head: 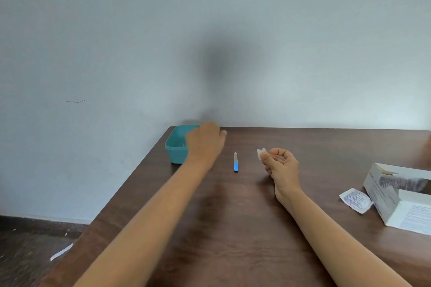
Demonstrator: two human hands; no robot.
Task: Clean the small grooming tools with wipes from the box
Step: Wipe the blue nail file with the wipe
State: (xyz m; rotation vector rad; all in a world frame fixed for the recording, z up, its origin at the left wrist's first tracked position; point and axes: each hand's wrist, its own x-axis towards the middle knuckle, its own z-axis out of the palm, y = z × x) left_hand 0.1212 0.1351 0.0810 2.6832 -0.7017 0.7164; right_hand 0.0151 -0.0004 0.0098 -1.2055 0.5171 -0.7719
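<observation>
Both forearms stretch forward, left grip [205, 144] palm-down with fingers hidden, right grip [281, 165] curled, pinching a wipe [260, 153].

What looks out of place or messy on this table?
Only litter: a printed wrapper lies loose on the table beside the open box, and a white paper scrap sits on the floor left of the table. Nothing looks spilled or damaged.

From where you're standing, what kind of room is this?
Probably a plain room in a home or simple workspace, though I can't be sure: a dark wooden table set against a bare pale wall, holding a teal tub, a nail file and an opened wipe box.
</observation>
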